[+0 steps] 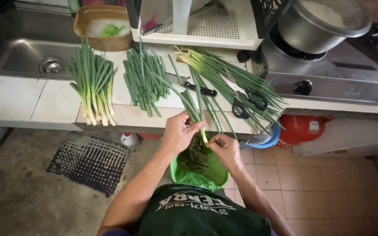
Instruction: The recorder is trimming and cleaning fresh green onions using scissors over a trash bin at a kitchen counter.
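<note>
1. left hand (178, 134) gripped a scallion (192, 107) by its lower stalk, fingers closed around it, just off the counter (57, 102) edge.
2. right hand (226, 149) pinched the scallion's pale root end between thumb and fingers, touching it right below the left hand.
3. the scallion ran up and away from the hands, green top lying over the counter, root end hanging above a green bin (197, 175).
4. the bin sat on the floor just under both hands, lined with a green bag, dark trimmings inside.
5. on the counter: a trimmed bunch (92, 85) at left with white ends toward the edge, a second bunch (145, 78) in the middle, all green, and a loose pile (224, 72) at right, partly overhanging.
6. scissors (246, 102) with black handles lay on the loose pile; a knife (197, 88) with black handle lay beside them, blade toward the middle bunch.
7. sink (27, 54) at far left, brown tub (103, 26) behind the bunches, white rack (211, 26) next to it.
8. pot (320, 22) sat on the stove (342, 70) at right.
9. dark mat (88, 161) lay on the floor left of the bin.
</note>
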